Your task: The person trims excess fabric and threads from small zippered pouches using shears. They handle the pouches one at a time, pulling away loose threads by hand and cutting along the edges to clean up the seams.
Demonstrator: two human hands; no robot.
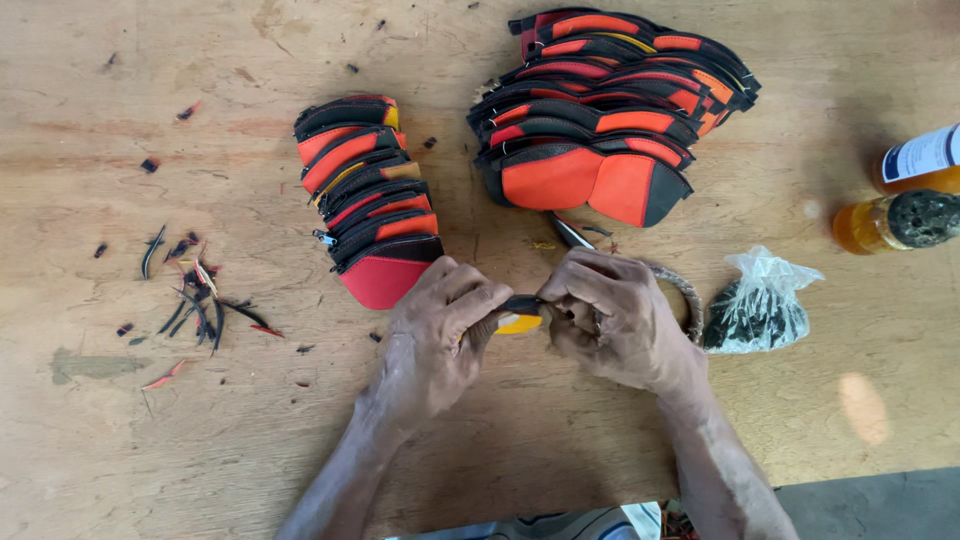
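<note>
My left hand (438, 335) and my right hand (612, 315) meet over a wooden table (200, 440) and together pinch a small black and yellow pouch (520, 315), mostly hidden by the fingers. Just beyond my left hand lies a row of overlapping red, orange and black zip pouches (368, 195). A bigger heap of flat orange and black pieces (600, 120) lies beyond my right hand. The tip of a metal tool (568, 232) pokes out between that heap and my right hand.
A clear plastic bag of small dark parts (757, 305) sits right of my right hand, with a woven ring (685, 295) beside it. Two amber bottles (895, 222) lie at the right edge. Cut scraps (195, 295) litter the left side.
</note>
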